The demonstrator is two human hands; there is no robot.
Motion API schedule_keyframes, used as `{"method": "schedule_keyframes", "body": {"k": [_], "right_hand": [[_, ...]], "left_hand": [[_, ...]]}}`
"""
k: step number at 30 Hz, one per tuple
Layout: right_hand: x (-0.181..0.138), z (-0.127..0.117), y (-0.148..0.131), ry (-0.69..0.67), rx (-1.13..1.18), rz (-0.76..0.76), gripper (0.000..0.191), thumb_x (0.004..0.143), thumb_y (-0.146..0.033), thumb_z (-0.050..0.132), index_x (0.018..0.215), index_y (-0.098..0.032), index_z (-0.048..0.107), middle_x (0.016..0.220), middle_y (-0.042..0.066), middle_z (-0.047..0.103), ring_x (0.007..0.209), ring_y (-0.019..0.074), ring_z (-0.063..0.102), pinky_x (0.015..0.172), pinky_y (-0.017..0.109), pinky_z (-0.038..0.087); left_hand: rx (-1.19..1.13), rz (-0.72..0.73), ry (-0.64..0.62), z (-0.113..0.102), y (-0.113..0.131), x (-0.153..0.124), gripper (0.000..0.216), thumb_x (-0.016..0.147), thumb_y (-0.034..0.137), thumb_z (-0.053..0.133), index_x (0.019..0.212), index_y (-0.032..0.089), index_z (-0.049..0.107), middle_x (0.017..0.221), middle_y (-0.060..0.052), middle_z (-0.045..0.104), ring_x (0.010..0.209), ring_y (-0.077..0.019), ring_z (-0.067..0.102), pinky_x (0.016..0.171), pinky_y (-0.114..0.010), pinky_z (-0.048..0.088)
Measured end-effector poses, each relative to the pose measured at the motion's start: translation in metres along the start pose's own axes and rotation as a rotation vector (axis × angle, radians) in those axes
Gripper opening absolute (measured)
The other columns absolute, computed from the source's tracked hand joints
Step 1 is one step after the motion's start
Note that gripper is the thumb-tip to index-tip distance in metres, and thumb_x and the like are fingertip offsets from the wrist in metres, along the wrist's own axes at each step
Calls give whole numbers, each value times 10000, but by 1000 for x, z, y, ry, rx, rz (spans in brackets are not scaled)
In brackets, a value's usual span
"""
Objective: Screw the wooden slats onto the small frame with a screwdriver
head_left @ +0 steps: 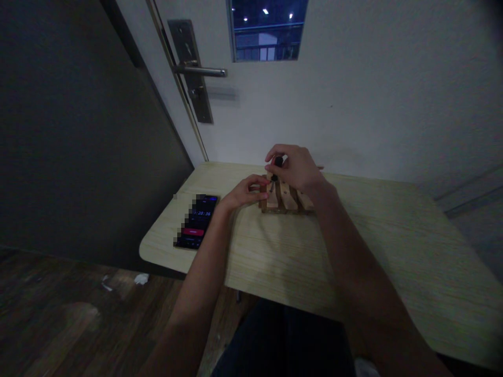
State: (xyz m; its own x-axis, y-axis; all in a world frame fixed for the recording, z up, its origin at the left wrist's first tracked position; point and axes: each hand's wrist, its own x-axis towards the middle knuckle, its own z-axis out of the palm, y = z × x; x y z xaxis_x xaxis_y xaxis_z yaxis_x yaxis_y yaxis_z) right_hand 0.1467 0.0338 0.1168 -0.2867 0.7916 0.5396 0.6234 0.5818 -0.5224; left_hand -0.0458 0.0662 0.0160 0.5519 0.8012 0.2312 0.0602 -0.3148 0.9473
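On the table sits a wooden block piece [290, 201] with slanted sections, dark gaps between them and small holes in its top. My right hand [296, 165] is closed around the black handle of a screwdriver [279, 162], held above the block's left part. The metal shaft points down, tilted, to the leftmost section; whether its tip touches a screw is too small to tell. My left hand [249, 191] grips the block's left edge between fingers and thumb, close to the shaft. My right hand and forearm cover the block's right end.
A phone [196, 222] with a lit timer screen lies on the left of the pale wood-grain table [271, 256]. Behind the table stands a white door with a metal handle [202, 71] and a small window [269, 31]. White scraps [141, 278] lie on the floor.
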Motion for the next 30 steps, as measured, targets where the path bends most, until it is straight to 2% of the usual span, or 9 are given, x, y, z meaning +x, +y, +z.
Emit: {"method": "schedule_keyframes", "body": {"k": [4,9,13,16,19,22,25,28,30], "right_hand": [[1,-3,1,-64,122,6,75,762,-163,726,833,-186,730,845,35,736,719,146,641,700,288,505],[2,-7,4,-97,143,83,204,815,-159,653,984,-186,763,975,73,767,728,153,669,719,314,541],[2,-6,3,-36,45,105,60,756,-220,756,793,-195,716,779,33,723,678,158,635,679,307,499],[1,0,-1,65,-137,121,327,704,-364,834,613,-213,558,618,-7,604,576,135,515,589,295,403],[-1,5,-4,139,-255,137,456,734,-454,809,569,-227,450,574,-18,532,554,127,437,574,298,352],[-1,4,-2,118,-169,95,363,745,-402,804,636,-227,505,655,-3,606,620,145,522,619,302,399],[-1,-6,2,-12,51,4,133,767,-265,751,791,-223,627,818,17,702,762,164,633,697,302,476],[0,-15,4,-75,184,1,68,765,-235,721,818,-207,688,874,41,735,737,161,649,717,322,531],[0,-19,5,-100,207,14,102,758,-222,714,857,-200,725,910,51,752,708,158,653,727,339,553]], "left_hand": [[-9,9,17,1,-3,1,585,630,542,870,1030,165,668,1184,-105,645,1155,-246,590,1055,-450,449],[-1,-14,2,0,0,0,616,621,561,871,1039,159,664,1226,-119,632,1154,-259,596,1064,-464,444],[6,-14,4,1,3,-1,620,624,569,867,1038,156,659,1216,-124,636,1162,-265,594,1071,-469,434],[2,-1,-4,1,3,0,609,623,569,867,1028,166,657,1200,-115,645,1163,-258,592,1068,-461,436],[11,12,-9,1,1,0,593,636,562,860,1037,177,656,1200,-105,647,1156,-244,591,1057,-443,443],[18,18,-14,0,0,0,589,655,554,851,1057,172,654,1212,-114,646,1159,-245,590,1053,-442,443],[18,3,-5,0,0,0,604,648,556,854,1063,166,655,1222,-120,639,1156,-247,592,1057,-447,442],[17,-9,-3,0,1,-1,600,647,545,858,1067,165,660,1237,-118,626,1154,-241,592,1067,-446,444],[21,-7,-8,-1,2,-2,582,656,529,857,1069,169,663,1244,-114,623,1161,-239,588,1071,-442,445]]}}
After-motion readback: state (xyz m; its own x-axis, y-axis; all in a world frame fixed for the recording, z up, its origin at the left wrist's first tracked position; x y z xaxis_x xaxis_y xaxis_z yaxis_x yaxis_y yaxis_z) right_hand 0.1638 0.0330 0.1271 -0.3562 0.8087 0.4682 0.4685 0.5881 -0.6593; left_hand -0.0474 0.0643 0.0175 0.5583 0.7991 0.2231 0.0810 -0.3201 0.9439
